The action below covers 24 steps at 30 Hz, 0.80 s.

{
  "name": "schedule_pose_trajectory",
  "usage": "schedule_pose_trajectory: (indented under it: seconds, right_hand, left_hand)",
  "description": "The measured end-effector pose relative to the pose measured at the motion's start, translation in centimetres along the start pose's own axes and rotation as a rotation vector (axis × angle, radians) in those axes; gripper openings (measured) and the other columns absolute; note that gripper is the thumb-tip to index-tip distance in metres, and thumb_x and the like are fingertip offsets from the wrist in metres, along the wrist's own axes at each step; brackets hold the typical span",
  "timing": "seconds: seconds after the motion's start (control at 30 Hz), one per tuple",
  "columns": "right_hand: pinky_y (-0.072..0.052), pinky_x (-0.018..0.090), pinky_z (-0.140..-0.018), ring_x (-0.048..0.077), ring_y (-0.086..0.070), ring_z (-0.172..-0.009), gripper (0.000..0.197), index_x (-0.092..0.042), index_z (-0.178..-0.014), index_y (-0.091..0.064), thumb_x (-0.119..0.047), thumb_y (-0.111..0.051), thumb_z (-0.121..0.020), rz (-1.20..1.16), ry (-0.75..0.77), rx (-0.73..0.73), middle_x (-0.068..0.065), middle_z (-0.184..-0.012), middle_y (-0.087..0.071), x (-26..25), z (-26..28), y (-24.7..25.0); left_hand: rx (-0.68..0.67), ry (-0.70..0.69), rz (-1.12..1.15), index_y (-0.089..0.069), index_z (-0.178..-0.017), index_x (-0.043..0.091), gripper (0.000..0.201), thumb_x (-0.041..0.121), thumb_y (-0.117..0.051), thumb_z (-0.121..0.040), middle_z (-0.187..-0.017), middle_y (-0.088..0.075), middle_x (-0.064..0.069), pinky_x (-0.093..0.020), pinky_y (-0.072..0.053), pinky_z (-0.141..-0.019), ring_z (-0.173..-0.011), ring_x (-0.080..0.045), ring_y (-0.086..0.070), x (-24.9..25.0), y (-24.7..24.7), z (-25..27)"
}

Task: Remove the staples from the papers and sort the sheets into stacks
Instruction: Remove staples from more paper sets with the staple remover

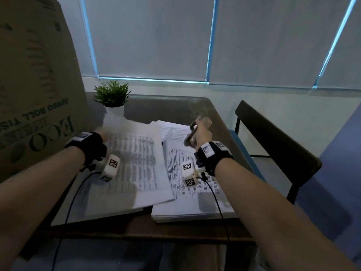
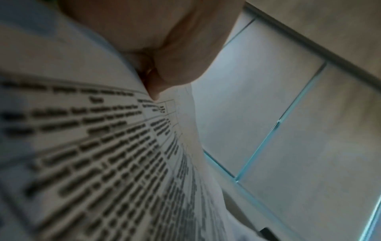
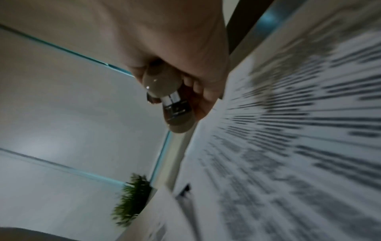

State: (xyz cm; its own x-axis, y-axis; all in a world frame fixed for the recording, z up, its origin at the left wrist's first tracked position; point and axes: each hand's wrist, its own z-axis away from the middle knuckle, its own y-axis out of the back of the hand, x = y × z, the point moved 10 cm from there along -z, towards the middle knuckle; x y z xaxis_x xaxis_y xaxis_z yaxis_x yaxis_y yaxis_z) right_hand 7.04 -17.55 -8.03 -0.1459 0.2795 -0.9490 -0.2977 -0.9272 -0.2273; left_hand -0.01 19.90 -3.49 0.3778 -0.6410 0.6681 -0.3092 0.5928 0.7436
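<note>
My left hand [image 1: 101, 136] pinches the far left corner of a printed set of sheets [image 1: 134, 161] and holds it tilted above the table; the left wrist view shows the fingers [image 2: 164, 68] closed on the paper [image 2: 86, 146]. My right hand [image 1: 201, 132] grips a staple remover [image 1: 192, 134] with grey handles and a chrome middle [image 3: 175, 104], held in the air over the right stack of printed papers [image 1: 193, 194]. Another paper pile [image 1: 173, 130] lies behind, near the remover.
A big cardboard box [image 1: 35, 85] stands at the left. A small potted plant [image 1: 112, 96] sits at the table's [image 1: 166, 106] far left. A dark chair [image 1: 273, 137] stands to the right of the table. Window blinds fill the background.
</note>
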Motion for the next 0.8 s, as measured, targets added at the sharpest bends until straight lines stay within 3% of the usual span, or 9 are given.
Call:
schedule_pose_trajectory:
  seconds: [0.03, 0.1, 0.2, 0.33, 0.37, 0.47, 0.57, 0.7, 0.8]
  right_hand:
    - [-0.056, 0.042, -0.085, 0.022, -0.059, -0.06, 0.077, -0.007, -0.093, -0.066, -0.07, -0.071, -0.049, 0.007, -0.048, -0.005, 0.007, -0.073, -0.066, 2.2, -1.6, 0.2]
    - [-0.055, 0.044, -0.08, 0.024, -0.054, -0.054, 0.056, -0.006, -0.081, -0.065, -0.057, -0.075, -0.06, 0.006, -0.101, -0.014, 0.007, -0.053, -0.058, 4.9, -3.0, 0.6]
    - [-0.052, 0.041, -0.076, 0.025, -0.055, -0.057, 0.048, -0.005, -0.082, -0.063, -0.047, -0.076, -0.065, -0.011, -0.176, -0.034, 0.009, -0.056, -0.056, 6.4, -1.6, 1.3]
    - [-0.055, 0.038, -0.079, 0.026, -0.06, -0.062, 0.038, -0.005, -0.082, -0.062, -0.042, -0.073, -0.08, -0.014, -0.196, -0.029, 0.012, -0.069, -0.061, 7.1, -1.0, 2.3]
    - [-0.054, 0.037, -0.076, 0.025, -0.058, -0.061, 0.037, -0.005, -0.081, -0.06, -0.039, -0.073, -0.082, -0.045, -0.197, -0.032, 0.013, -0.069, -0.06, 7.2, -1.0, 2.5]
    - [-0.054, 0.037, -0.065, 0.025, -0.058, -0.059, 0.033, -0.002, -0.086, -0.06, -0.033, -0.071, -0.087, -0.079, -0.212, -0.071, 0.015, -0.073, -0.06, 7.6, -1.2, 2.7]
    - [-0.055, 0.04, -0.071, 0.027, -0.062, -0.063, 0.035, -0.001, -0.09, -0.061, -0.034, -0.071, -0.086, -0.042, -0.178, -0.103, 0.017, -0.077, -0.063, 7.6, -1.4, 2.9]
    - [-0.053, 0.041, -0.065, 0.029, -0.062, -0.066, 0.039, -0.001, -0.089, -0.058, -0.038, -0.069, -0.086, -0.054, -0.147, -0.147, 0.017, -0.072, -0.061, 7.7, -0.9, 2.9]
    - [-0.053, 0.046, -0.074, 0.031, -0.066, -0.069, 0.046, -0.001, -0.095, -0.06, -0.044, -0.068, -0.082, -0.006, -0.108, -0.171, 0.016, -0.068, -0.065, 7.6, -0.9, 3.0]
  left_hand:
    - [0.002, 0.048, -0.028, -0.044, -0.132, -0.011, 0.04, 0.007, -0.047, -0.096, -0.136, -0.046, -0.028, -0.036, -0.04, -0.09, -0.126, -0.04, -0.045, -1.8, 0.1, -0.9]
    - [0.035, 0.092, -0.102, -0.046, -0.129, -0.011, 0.041, 0.013, -0.048, -0.096, -0.134, -0.046, -0.027, -0.032, -0.037, -0.085, -0.125, -0.042, -0.044, -6.3, 0.0, -5.8]
    - [0.097, 0.092, -0.197, -0.047, -0.123, -0.009, 0.041, 0.022, -0.047, -0.096, -0.133, -0.047, -0.025, -0.044, -0.041, -0.093, -0.118, -0.041, -0.048, -8.7, -0.5, -9.8]
    - [0.193, -0.002, -0.19, -0.052, -0.118, -0.005, 0.036, 0.013, -0.055, -0.088, -0.121, -0.054, -0.026, -0.048, -0.047, -0.091, -0.11, -0.042, -0.054, -1.9, 0.0, -1.1]
    - [0.161, -0.058, -0.176, -0.052, -0.118, -0.005, 0.033, 0.011, -0.056, -0.089, -0.119, -0.055, -0.024, -0.044, -0.046, -0.088, -0.11, -0.041, -0.055, -0.2, -1.1, 0.0]
    - [-0.159, -0.203, -0.104, -0.06, -0.104, 0.004, 0.016, 0.008, -0.054, -0.091, -0.101, -0.058, -0.018, -0.033, -0.043, -0.076, -0.1, -0.032, -0.058, 5.0, -7.7, 3.4]
    - [-0.404, -0.225, 0.012, -0.06, -0.118, 0.001, 0.03, 0.016, -0.056, -0.091, -0.116, -0.059, -0.016, -0.031, -0.046, -0.081, -0.11, -0.03, -0.056, 8.0, -13.3, 6.3]
    - [-0.519, -0.13, -0.042, -0.048, -0.131, -0.003, 0.045, 0.022, -0.055, -0.094, -0.134, -0.051, -0.019, -0.034, -0.044, -0.09, -0.124, -0.032, -0.05, 8.7, -17.2, 7.8]
    - [-0.472, -0.167, -0.186, -0.045, -0.132, -0.005, 0.047, 0.024, -0.052, -0.096, -0.136, -0.049, -0.017, -0.032, -0.042, -0.095, -0.123, -0.031, -0.048, 8.8, -17.9, 7.5]
